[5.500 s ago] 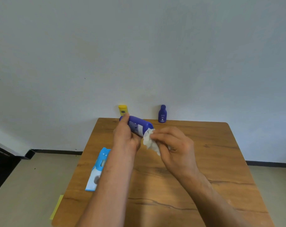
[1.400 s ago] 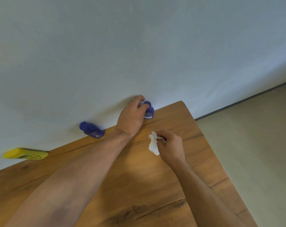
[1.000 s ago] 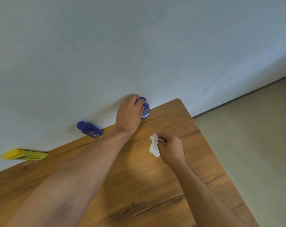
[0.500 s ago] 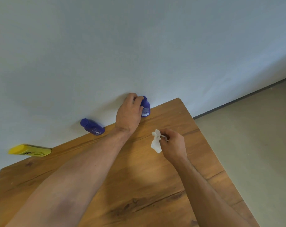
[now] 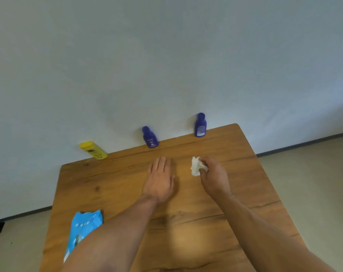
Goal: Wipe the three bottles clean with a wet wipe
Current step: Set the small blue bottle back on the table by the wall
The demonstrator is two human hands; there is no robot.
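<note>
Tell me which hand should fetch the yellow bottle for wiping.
Left, probably. The left hand is open and empty, nearer the yellow bottle; the right hand grips the wipe.

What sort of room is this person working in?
Probably a plain indoor room, home or office unclear: a wooden table against a bare white wall, and a pale floor with dark skirting.

The wooden table [image 5: 111,179] bears a yellow bottle [image 5: 93,150], left blue bottle [image 5: 150,137], right blue bottle [image 5: 200,125] and wipes pack [image 5: 84,228].
</note>
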